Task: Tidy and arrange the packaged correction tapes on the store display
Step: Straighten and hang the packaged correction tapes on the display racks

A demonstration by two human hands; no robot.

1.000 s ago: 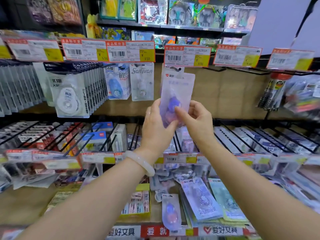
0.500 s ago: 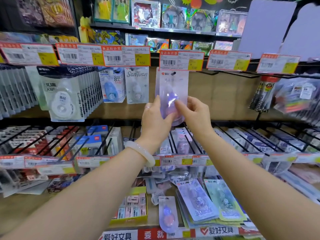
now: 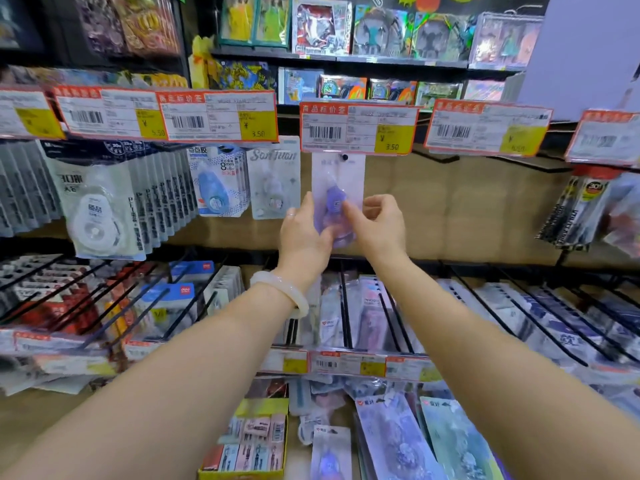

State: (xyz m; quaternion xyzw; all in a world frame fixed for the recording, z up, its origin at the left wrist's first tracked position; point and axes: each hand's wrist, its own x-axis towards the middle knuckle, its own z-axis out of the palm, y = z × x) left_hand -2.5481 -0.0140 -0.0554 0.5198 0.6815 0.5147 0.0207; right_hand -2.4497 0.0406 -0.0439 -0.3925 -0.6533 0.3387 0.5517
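A packaged purple correction tape [image 3: 337, 188] hangs flat against the display, and the tip of a black peg [image 3: 345, 156] shows through the hole at its top, just below a price tag [image 3: 356, 128]. My left hand [image 3: 304, 233] grips the pack's lower left edge. My right hand [image 3: 375, 225] pinches its lower right side, thumb on the purple tape body. Another purple pack [image 3: 330, 452] lies on the bottom shelf, with larger packs [image 3: 394, 441] beside it.
Left of the held pack hang a SonTuan pack [image 3: 275, 181], a blue 8 mm pack [image 3: 216, 183] and a thick row of white tape packs [image 3: 104, 202]. Black wire pegs [image 3: 346, 306] jut out below my wrists. A yellow box [image 3: 247, 445] sits on the bottom shelf.
Both hands have raised the purple pack up the display, from mid-air below the price tag to right under it, where the peg tip now shows through its hole.
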